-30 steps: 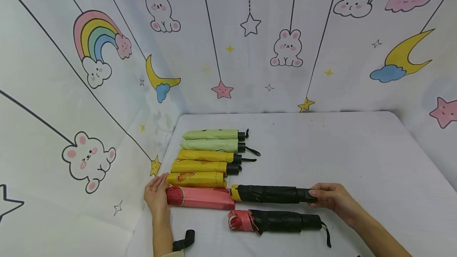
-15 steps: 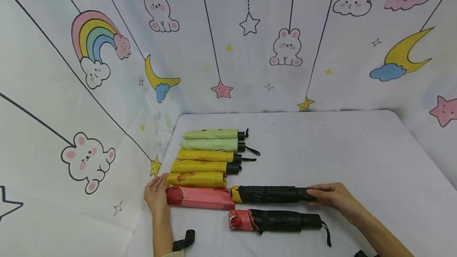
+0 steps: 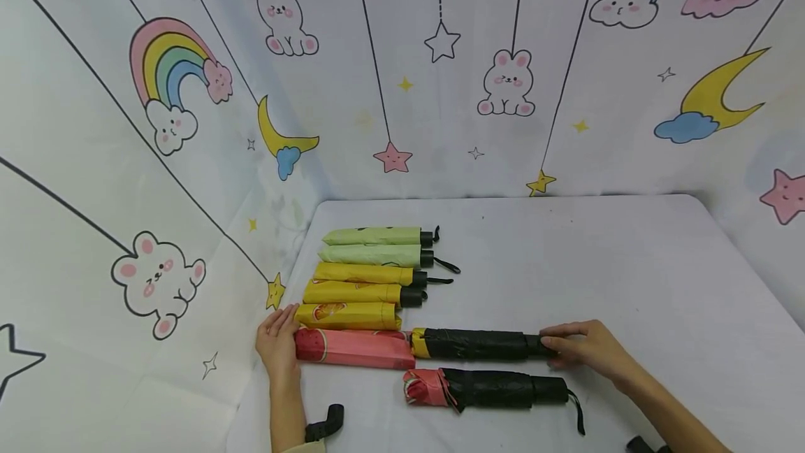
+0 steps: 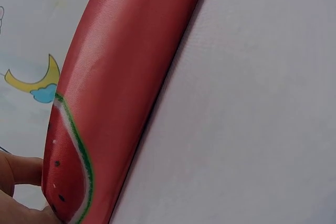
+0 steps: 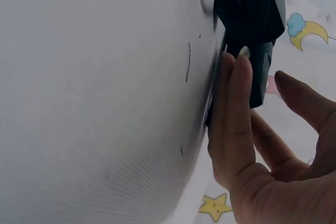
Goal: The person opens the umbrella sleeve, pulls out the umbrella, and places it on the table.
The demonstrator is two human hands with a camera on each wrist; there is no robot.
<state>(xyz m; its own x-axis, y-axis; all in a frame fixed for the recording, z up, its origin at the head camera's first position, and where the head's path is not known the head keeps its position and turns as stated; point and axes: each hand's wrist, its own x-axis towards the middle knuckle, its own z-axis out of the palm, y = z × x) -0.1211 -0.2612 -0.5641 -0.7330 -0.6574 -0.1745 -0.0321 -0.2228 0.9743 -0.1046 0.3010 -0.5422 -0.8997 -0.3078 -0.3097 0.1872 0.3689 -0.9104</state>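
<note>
In the head view my left hand [image 3: 278, 344] is at the left end of a red watermelon-print umbrella cover [image 3: 355, 349]. Its thumb and a finger meet the cover's tip in the left wrist view. Against the cover's right end lies the yellow tip of a folded black umbrella [image 3: 474, 344]. My right hand [image 3: 588, 351] touches that umbrella's black handle [image 5: 257, 72] with extended fingers; the right wrist view has the thumb standing apart from it. Nearer me lies another folded umbrella [image 3: 490, 389], black with a red end and a wrist strap.
Behind the red cover lies a yellow orange-print cover [image 3: 346, 316]. Beyond it are covered umbrellas in a row, two yellow [image 3: 352, 292] and two light green [image 3: 371, 255]. The white table [image 3: 566, 271] meets a patterned cloth wall [image 3: 453, 103].
My right hand's hold on the handle has loosened, and the black umbrella with the yellow tip has shifted slightly right. My left hand stays at the red cover's end.
</note>
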